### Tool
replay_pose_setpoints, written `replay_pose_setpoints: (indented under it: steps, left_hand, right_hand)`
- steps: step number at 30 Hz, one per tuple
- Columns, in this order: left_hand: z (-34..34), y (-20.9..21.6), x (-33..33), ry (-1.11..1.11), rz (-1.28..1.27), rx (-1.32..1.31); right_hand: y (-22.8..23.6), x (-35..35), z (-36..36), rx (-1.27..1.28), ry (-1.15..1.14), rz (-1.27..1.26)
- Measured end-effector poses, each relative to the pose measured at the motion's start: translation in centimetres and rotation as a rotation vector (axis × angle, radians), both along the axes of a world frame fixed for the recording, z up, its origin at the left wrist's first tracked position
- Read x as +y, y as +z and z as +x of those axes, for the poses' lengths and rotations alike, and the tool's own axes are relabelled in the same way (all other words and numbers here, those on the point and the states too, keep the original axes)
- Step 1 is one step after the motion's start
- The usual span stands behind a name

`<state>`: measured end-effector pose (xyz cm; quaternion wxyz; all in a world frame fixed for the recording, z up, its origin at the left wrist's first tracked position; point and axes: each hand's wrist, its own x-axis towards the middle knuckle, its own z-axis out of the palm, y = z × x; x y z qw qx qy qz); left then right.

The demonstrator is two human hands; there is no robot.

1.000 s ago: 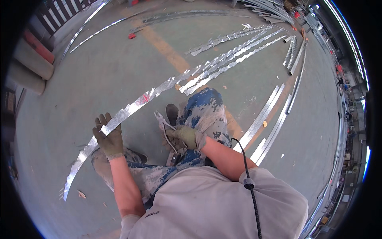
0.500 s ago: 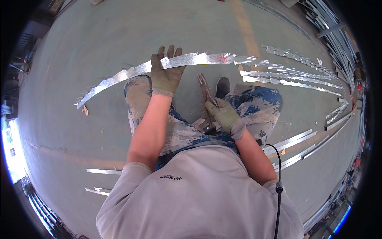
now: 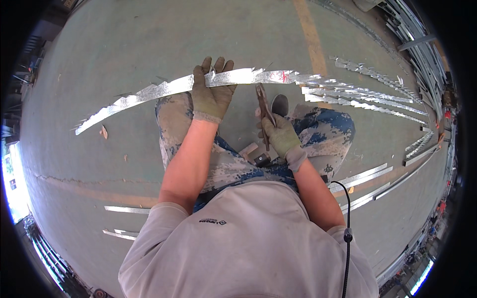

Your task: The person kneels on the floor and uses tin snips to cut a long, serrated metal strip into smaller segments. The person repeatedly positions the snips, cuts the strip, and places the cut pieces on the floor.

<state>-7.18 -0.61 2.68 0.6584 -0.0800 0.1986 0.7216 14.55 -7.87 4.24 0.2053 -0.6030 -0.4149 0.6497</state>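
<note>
A long galvanized metal strip (image 3: 169, 87) with notched, bent-up tabs along its far edge spans in front of me. Red marks show on its right part. My left hand (image 3: 212, 97), in a worn olive glove, holds the strip near its middle, thumb over the metal and fingers reaching past the far edge. In my gloved right hand (image 3: 280, 135) is a rusty hand tool that looks like pliers (image 3: 263, 102). Its jaws point away from me, close to the strip's near edge; whether they touch it I cannot tell.
Several similar notched strips (image 3: 367, 98) lie on the floor (image 3: 124, 54) to the right. Plain flat strips (image 3: 365, 175) lie at the lower right, others (image 3: 126, 210) at the lower left. A stack of metal profiles (image 3: 415, 39) stands at the far right. A black cord (image 3: 349, 213) hangs by my right arm.
The metal strip has slid left, and my left hand has shifted slightly right. My right hand has brought the pliers up and forward toward the strip's near edge.
</note>
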Motion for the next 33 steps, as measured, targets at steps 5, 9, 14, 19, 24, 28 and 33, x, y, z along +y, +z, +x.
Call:
replay_pose_setpoints:
  steps: [5, 9, 14, 19, 24, 28, 33]
  left_hand:
    - [0.0, -0.4, -0.4, -0.007, 0.024, -0.003]
    - [0.0, -0.2, -0.4, -0.001, 0.021, 0.011]
    - [0.0, -0.3, -0.5, -0.008, 0.043, 0.026]
    - [0.1, -0.6, -0.6, 0.006, 0.029, 0.069]
    - [0.4, 0.3, -0.4, 0.027, -0.077, 0.067]
    - [0.1, -0.6, -0.3, 0.024, -0.044, 0.069]
    - [-0.8, -1.9, 0.1, -0.003, 0.036, 0.041]
  right_hand:
    - [-1.0, -0.2, 0.1, 0.005, -0.014, 0.039]
    - [-0.5, 0.1, 0.1, 0.028, 0.000, 0.015]
    - [0.0, 0.1, -0.1, 0.026, -0.041, 0.009]
    - [-0.7, 0.3, 0.1, -0.001, -0.034, -0.021]
    - [-2.5, 1.0, 0.7, -0.090, 0.039, -0.068]
    - [-1.6, 1.2, 0.6, -0.046, 0.006, -0.099]
    - [-0.2, 2.2, 1.2, 0.143, -0.023, -0.206]
